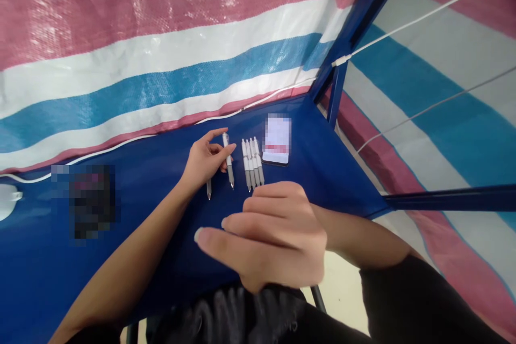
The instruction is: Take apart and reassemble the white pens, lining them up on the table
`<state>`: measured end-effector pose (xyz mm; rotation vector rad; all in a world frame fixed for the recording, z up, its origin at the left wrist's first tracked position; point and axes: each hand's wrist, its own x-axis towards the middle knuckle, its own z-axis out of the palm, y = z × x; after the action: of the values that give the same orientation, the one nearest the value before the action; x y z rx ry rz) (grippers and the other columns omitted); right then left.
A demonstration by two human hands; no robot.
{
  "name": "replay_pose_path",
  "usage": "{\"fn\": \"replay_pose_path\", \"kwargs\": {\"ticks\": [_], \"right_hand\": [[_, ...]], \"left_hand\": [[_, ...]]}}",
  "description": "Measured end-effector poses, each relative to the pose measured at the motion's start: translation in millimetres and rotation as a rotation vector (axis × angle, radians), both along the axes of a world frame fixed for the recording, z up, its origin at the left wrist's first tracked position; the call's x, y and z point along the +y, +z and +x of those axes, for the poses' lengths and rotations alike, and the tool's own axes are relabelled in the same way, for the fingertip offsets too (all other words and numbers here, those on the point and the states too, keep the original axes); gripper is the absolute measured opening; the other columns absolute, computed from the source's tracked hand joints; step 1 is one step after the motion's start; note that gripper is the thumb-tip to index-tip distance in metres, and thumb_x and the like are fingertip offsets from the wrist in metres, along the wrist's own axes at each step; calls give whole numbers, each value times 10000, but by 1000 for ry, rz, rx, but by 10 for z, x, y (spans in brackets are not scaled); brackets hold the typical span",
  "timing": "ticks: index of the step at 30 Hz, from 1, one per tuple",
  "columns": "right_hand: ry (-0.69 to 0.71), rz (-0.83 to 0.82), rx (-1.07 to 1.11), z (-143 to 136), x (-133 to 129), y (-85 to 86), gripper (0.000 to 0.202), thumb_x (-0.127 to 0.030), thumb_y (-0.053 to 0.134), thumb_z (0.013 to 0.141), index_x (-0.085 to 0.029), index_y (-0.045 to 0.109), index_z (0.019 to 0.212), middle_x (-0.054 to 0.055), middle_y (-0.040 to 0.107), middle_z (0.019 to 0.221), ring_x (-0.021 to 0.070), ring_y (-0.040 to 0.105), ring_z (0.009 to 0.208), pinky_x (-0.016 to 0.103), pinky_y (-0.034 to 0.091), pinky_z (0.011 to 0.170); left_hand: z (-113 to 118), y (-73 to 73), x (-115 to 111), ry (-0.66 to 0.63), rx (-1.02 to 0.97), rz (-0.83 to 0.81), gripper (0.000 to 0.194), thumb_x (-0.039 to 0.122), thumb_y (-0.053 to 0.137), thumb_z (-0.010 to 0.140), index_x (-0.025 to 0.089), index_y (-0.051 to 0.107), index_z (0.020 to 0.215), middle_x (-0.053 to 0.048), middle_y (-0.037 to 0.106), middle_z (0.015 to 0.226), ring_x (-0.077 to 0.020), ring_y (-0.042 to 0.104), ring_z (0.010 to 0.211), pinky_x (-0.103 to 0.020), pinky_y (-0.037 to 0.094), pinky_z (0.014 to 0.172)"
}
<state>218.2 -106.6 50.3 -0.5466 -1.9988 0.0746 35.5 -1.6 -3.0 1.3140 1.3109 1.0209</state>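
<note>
My left hand [207, 156] is closed around a white and grey click pen [230, 172], its thumb lying across the barrel. The tip of that pen points down towards the near side of the table. Another pen [208, 190] pokes out from under this hand, its upper part hidden. To the right, several matching pens [252, 162] lie side by side in a row. My right hand [278, 236] is raised close to the camera, in front of the row's lower ends. Its fingers are curled, the index less so, and nothing shows in them; the palm is hidden.
A phone [277, 140] with a lit screen lies right of the pens on the blue table [161, 172]. A blurred dark object [92, 201] and a white round item [8, 201] are at left. A white cable [217, 117] runs along the back edge, by striped sheeting.
</note>
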Motion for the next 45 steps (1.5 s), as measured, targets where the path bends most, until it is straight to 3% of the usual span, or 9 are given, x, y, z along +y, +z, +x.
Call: {"fn": "replay_pose_path", "kwargs": {"ticks": [5,10,18,23,29,32,35,39,45], "right_hand": [[69,320,72,9,388,-33,135,-189,671,994,-209,803,974,-91,618,640,67,540,551,252,437,489],[26,166,-118,69,550,-89,269,-172,623,1039,-210,715,788,-67,628,609,93,577,558,279,445,536],[-69,-354,-254,358,1152,-350,488,-516,477,1170,-199,648,842,17,680,734,131,573,619,289,396,621],[-128,-415,-306,399,1297,-513,212,-321,567,1131,-197,694,1015,57,733,935,164,595,728,297,426,687],[-75,-415,-366,379,1340,-528,275,-362,608,1129,-197,685,923,70,708,866,222,622,820,361,455,807],[-109,-560,-180,336,1290,-465,548,-616,583,1114,-213,619,745,44,643,723,199,579,716,364,449,759],[4,-964,212,289,1240,-399,679,-795,510,1067,-207,691,780,67,712,761,179,592,650,333,467,637],[196,-1396,607,284,1241,-337,647,-790,627,1010,-172,822,996,131,833,975,167,646,643,309,523,569],[187,-1486,723,317,1267,-284,599,-725,701,1006,-149,863,985,131,852,969,139,635,587,301,574,590]], "left_hand": [[11,22,-3,18,66,74,620,380,918,845,214,645,1377,65,638,584,-160,603,416,-267,493,454],[-67,55,48,1,43,67,527,375,941,816,220,663,1236,64,635,573,-153,591,402,-254,471,435],[2,174,133,-74,258,25,562,362,891,858,174,679,1343,59,685,585,-156,653,449,-233,514,489],[27,112,100,-68,330,27,712,301,840,927,159,578,1574,62,701,628,-159,696,491,-252,576,569],[34,7,76,-105,331,0,532,214,869,906,142,682,1399,60,703,637,-170,706,501,-273,574,566],[57,-6,68,-112,320,-13,413,214,861,918,143,706,1294,47,710,630,-180,709,498,-283,564,556],[83,-9,63,-103,308,14,415,206,857,918,158,702,1300,49,711,639,-179,704,494,-288,555,551],[112,-24,74,-111,291,-1,367,201,834,929,163,716,1275,49,702,634,-174,696,479,-283,549,529],[125,-46,98,-82,253,2,533,223,829,941,159,646,1437,64,707,659,-165,715,505,-275,581,567]]}}
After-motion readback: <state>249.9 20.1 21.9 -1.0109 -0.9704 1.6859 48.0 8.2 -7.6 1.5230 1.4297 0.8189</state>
